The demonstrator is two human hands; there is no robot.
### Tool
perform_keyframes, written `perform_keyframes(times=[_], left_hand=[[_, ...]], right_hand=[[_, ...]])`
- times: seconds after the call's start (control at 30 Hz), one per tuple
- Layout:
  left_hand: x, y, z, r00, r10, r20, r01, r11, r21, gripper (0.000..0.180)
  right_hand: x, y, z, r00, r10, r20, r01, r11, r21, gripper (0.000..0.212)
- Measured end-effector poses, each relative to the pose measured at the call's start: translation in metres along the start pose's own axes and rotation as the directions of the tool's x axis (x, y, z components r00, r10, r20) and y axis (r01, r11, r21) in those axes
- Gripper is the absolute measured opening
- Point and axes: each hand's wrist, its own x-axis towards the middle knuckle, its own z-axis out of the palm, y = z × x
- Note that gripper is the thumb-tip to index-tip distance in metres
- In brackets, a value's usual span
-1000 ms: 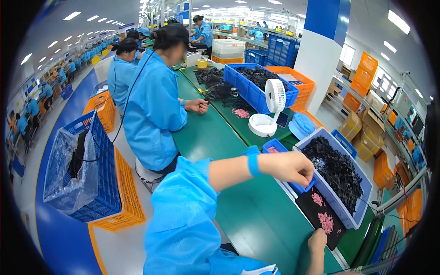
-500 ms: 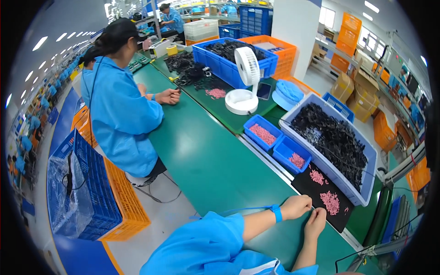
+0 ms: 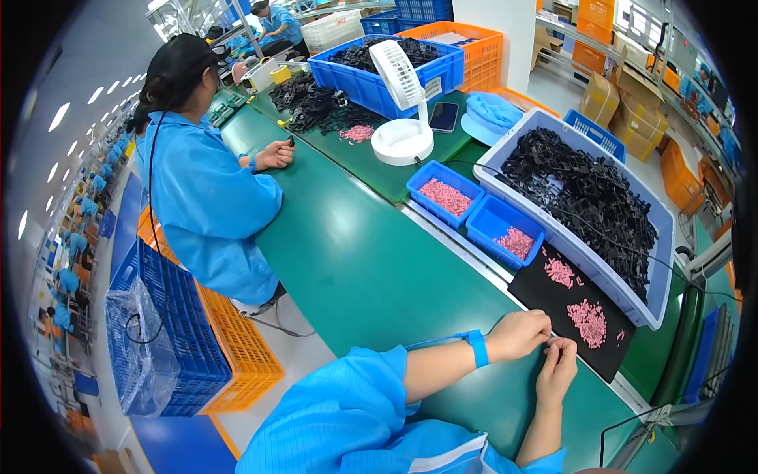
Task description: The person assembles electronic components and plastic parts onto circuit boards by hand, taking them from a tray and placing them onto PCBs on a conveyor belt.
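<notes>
Pink pieces (image 3: 588,322) lower right of frame; steady your left hand (image 3: 519,336) beside your right hand (image 3: 557,367), fingers curled, anything grasped too small to tell.

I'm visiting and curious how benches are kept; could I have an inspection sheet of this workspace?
Surface: green table, black mat.
Things: pink pieces piled on the mat and in two small blue trays; black parts in a pale bin.
Clutter: white fan, phone, blue cap.
Hands: left hand and right hand close together by the mat; anything held unclear.
Cables: black cable at lower right; another crosses the bin.
Surroundings: co-worker, cardboard boxes, orange crate.
</notes>
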Motion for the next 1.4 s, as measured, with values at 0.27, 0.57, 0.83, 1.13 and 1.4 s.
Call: perform_keyframes(times=[0.27, 0.57, 0.83, 1.13, 1.4], left_hand=[[0.001, -0.003, -0.001, 0.999, 0.036, -0.019, -0.036, 0.999, -0.016, 0.007], [0.002, -0.006, 0.003, 0.999, 0.026, -0.041, -0.028, 0.999, -0.032, 0.007], [0.003, -0.009, 0.005, 0.998, 0.044, -0.047, -0.045, 0.999, -0.017, 0.008], [0.003, -0.009, 0.003, 0.999, 0.031, -0.024, -0.032, 0.999, -0.032, 0.007], [0.004, -0.006, 0.000, 0.999, 0.030, -0.027, -0.031, 0.999, -0.038, 0.006]], right_hand=[[0.002, 0.000, 0.001, 0.999, -0.042, -0.005, 0.042, 0.998, 0.048, 0.005], [0.001, 0.005, 0.004, 0.994, -0.102, -0.036, 0.103, 0.995, 0.011, 0.003], [0.002, 0.006, 0.005, 0.994, -0.102, -0.037, 0.102, 0.995, 0.007, 0.002], [0.002, 0.009, 0.004, 0.999, -0.037, -0.019, 0.038, 0.998, 0.056, 0.003], [0.003, 0.005, 0.004, 0.997, -0.072, -0.029, 0.074, 0.993, 0.088, 0.002]])
